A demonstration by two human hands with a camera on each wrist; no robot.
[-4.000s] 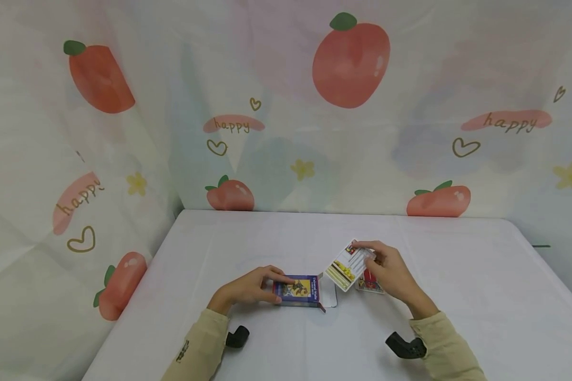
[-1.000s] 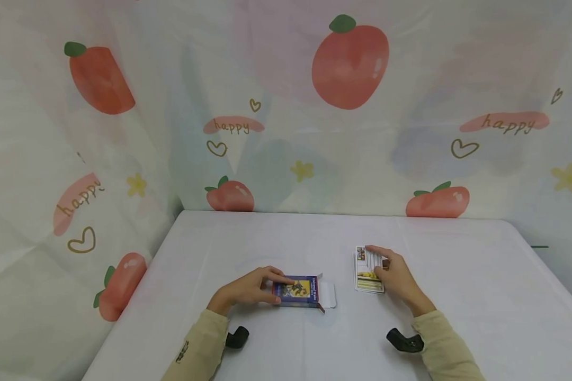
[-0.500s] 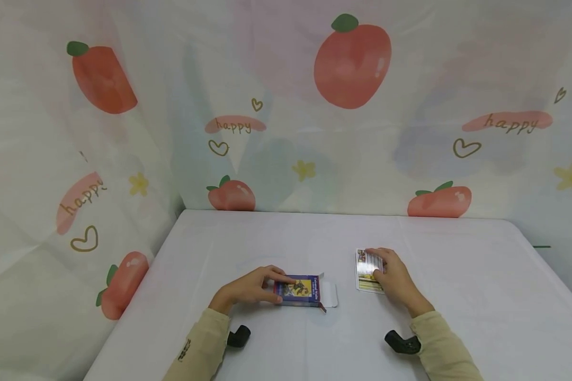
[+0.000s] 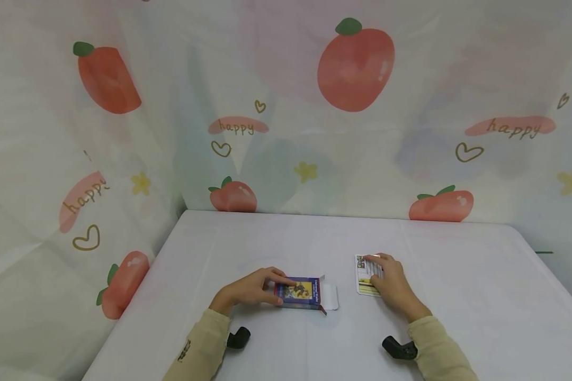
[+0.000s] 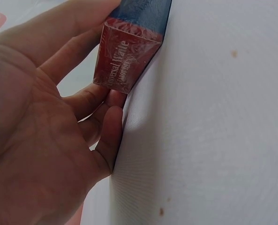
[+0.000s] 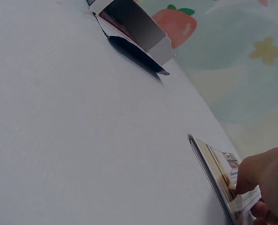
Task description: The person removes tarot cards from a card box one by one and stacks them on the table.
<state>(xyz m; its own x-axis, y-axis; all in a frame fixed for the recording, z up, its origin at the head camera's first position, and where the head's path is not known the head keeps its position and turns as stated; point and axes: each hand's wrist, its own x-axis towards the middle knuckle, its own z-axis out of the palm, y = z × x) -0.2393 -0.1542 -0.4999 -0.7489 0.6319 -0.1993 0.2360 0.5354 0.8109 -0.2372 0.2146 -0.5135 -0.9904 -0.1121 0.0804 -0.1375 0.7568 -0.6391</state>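
A blue and red tarot card box (image 4: 295,292) lies on the table with its flap end open toward the right. My left hand (image 4: 252,288) holds its far left end between thumb and fingers; in the left wrist view the lettered red end of the box (image 5: 124,58) faces the palm. To the right, a small stack of cards (image 4: 366,278) shows a mostly white and yellow card on top. My right hand (image 4: 393,283) grips the stack's right side, thumb on the face. In the right wrist view the cards (image 6: 216,171) stand slightly tilted.
White cloth covers the table (image 4: 314,344). The box's white flap (image 4: 331,297) sticks out toward the cards. Black wrist devices (image 4: 239,337) hang below each sleeve. A patterned curtain (image 4: 286,106) closes off the back and left.
The right hand has lowered a tilted card onto the red-printed card on the table, and the stack now looks aligned. It has shifted slightly toward me. The left hand stays on the box.
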